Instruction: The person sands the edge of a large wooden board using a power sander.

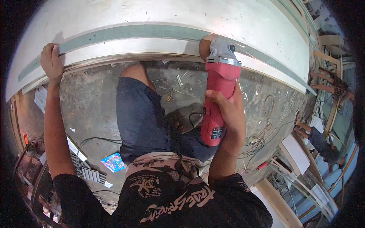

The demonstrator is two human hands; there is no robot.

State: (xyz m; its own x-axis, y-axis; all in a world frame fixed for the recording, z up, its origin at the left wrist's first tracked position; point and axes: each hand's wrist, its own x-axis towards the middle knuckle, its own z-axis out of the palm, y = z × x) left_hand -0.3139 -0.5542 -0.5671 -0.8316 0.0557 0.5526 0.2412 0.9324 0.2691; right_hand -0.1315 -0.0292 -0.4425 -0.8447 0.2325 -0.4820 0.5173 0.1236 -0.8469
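My right hand (228, 112) is wrapped round the red body of an angle grinder (222, 81), which has a grey metal head. Its brownish disc (205, 48) is over a long green-grey strip (152, 32) lying along the near edge of a large white board (121, 13). Where the disc meets the work is hidden by the tool's head. Faint sparks show right of the grinder. At the board's left part, my left hand (52, 60) presses on the strip and near edge, its fingers together and curled over.
Cables (258, 146) lie on the concrete floor (91, 102), with scraps and a colourful packet (113, 162). Small dark bits are scattered over the board. Two other people (338, 87) are at the far right, among timber pieces and panels (295, 155). My knee (133, 71) is beside the board's edge.
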